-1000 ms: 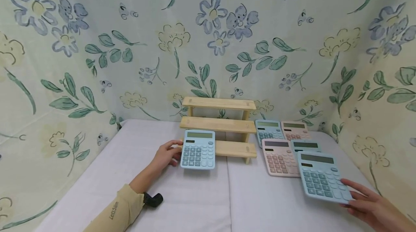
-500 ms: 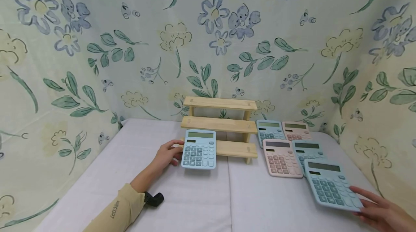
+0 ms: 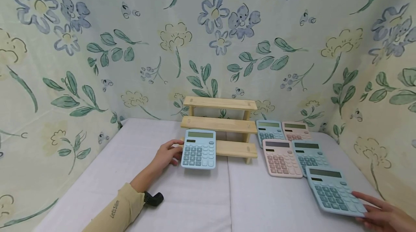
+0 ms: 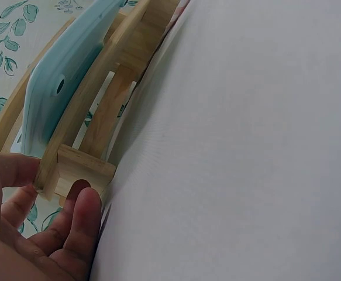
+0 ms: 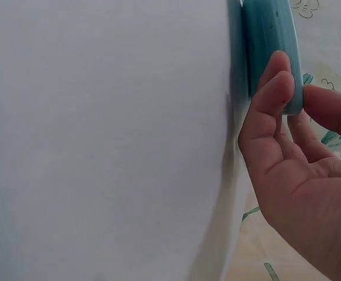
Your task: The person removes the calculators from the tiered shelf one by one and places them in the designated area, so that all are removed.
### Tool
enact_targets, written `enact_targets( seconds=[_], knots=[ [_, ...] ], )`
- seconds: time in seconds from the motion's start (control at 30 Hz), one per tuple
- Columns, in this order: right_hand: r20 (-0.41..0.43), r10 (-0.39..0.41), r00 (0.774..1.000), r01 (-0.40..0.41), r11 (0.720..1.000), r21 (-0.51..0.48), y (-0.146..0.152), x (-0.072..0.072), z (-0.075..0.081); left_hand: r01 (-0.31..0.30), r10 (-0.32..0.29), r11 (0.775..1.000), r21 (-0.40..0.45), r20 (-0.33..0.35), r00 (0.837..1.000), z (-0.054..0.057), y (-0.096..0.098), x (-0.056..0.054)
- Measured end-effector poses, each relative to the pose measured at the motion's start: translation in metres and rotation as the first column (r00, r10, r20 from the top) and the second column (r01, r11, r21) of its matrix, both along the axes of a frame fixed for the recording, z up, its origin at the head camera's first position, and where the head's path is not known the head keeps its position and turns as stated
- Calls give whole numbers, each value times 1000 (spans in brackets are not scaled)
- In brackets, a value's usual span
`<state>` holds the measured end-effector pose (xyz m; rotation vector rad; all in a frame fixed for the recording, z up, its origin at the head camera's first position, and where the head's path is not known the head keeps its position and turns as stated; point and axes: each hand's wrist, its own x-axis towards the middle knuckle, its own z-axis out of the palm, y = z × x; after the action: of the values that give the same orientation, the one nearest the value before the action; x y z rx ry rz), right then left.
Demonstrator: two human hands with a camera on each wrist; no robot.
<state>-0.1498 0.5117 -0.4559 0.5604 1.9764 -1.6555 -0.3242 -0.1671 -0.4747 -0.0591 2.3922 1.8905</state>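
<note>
A light-blue calculator (image 3: 199, 149) leans upright on the lowest step of a three-tier wooden stand (image 3: 235, 149). At that step's left end, my left hand (image 3: 166, 159) grips the wood, with one fingertip close by the calculator's edge. In the left wrist view the other fingers (image 4: 85, 213) curl below the board, beside the stand's leg. Far to the right, my right hand (image 3: 385, 213) pinches a second blue calculator (image 3: 336, 192) by its lower right edge. The right wrist view shows this calculator's edge (image 5: 272, 47) between thumb and fingers, low over the white cloth.
Beyond the right-hand calculator lie a pink calculator (image 3: 281, 159) and a blue one (image 3: 308, 152). Farther back are another blue calculator (image 3: 269, 128) and another pink one (image 3: 295, 127). White cloth (image 3: 195, 203) covers the table; a floral curtain (image 3: 146, 44) surrounds it.
My right hand has moved the blue calculator down and to the right, uncovering more of the blue one behind it. The left hand and the stand have stayed put.
</note>
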Motion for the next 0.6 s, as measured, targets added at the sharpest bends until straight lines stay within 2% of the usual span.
enact_targets(
  seconds=[0.17, 0.47, 0.6],
  knots=[
    [7, -66, 998, 65, 994, 93, -2, 1, -2, 0, 0, 1000, 2, 2, 1000, 0, 0, -1],
    [-16, -92, 996, 93, 988, 123, -6, 1, -2, -11, 11, 1000, -7, -3, 1000, 2, 1, 0],
    [-18, -114, 993, 115, 988, 103, -6, -1, -2, -9, 9, 1000, -5, -6, 1000, 1, 0, 0]
  ],
)
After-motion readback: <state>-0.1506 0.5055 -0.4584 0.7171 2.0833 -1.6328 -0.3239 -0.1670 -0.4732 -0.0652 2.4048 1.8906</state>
